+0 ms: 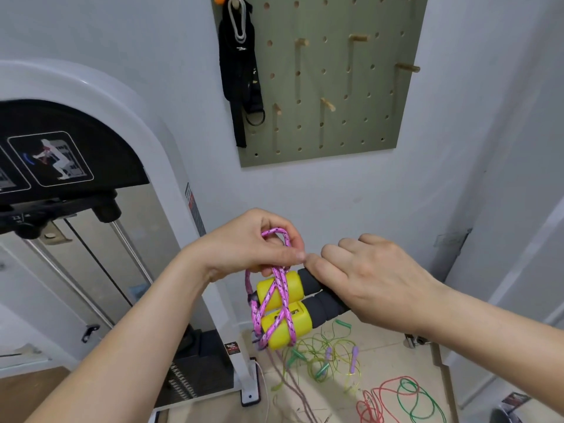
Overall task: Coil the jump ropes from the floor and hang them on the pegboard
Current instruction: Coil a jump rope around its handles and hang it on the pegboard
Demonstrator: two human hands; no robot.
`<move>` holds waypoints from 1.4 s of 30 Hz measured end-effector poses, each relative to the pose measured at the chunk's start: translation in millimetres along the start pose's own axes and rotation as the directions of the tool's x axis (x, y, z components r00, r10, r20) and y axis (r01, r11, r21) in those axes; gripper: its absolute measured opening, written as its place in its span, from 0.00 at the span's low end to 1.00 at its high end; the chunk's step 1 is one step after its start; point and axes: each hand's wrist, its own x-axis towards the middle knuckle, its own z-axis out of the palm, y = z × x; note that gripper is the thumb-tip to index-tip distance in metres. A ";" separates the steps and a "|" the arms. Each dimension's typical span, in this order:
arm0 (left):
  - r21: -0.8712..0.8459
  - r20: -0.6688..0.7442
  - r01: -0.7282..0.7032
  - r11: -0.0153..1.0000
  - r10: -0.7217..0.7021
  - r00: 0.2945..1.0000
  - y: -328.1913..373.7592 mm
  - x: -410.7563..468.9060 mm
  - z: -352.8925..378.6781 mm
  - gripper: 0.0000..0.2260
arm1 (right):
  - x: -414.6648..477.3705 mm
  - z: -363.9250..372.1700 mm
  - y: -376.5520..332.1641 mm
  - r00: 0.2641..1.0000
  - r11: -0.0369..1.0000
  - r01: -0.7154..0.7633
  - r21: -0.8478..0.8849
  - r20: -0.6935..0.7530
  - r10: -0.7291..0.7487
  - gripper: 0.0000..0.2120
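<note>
I hold a pink braided jump rope [276, 303] with two yellow-and-black handles [287, 312] side by side at chest height. The rope crosses over the yellow ends in several wraps. My left hand [253, 244] pinches a loop of the pink rope above the handles. My right hand [375, 279] grips the black foam parts of both handles. The green pegboard [335, 87] hangs on the wall ahead, above my hands, with several bare wooden pegs [358, 38]. More ropes lie on the floor below: a yellow-green tangle [323, 355] and red and green ones [399, 398].
A black strap with a ring [242, 77] hangs from the pegboard's top left peg. A white weight machine [91, 209] with a black panel stands at the left, its base by the floor ropes. A white wall corner is at the right.
</note>
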 end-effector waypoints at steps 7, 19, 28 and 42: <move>-0.036 0.111 -0.020 0.999 0.024 0.994 -41.3 -34.7 -43.4 0.21 | -9.5 4.7 52.9 0.920 0.939 -0.306 -0.159 0.205 0.335 0.22; -0.491 -0.173 -0.229 0.840 0.164 0.971 -57.1 18.8 37.6 0.29 | 3.2 -14.3 47.8 0.844 0.889 -0.443 0.117 0.390 0.369 0.19; -0.448 -0.463 -0.242 0.861 0.008 0.886 -69.3 39.2 54.8 0.13 | -1.9 -7.3 45.5 0.691 0.655 -0.699 0.286 0.505 0.517 0.22; 0.944 -0.257 0.274 0.186 -0.111 0.960 -58.1 46.0 92.4 0.14 | 3.1 45.9 -1.4 0.498 0.461 -0.844 0.273 0.716 0.489 0.24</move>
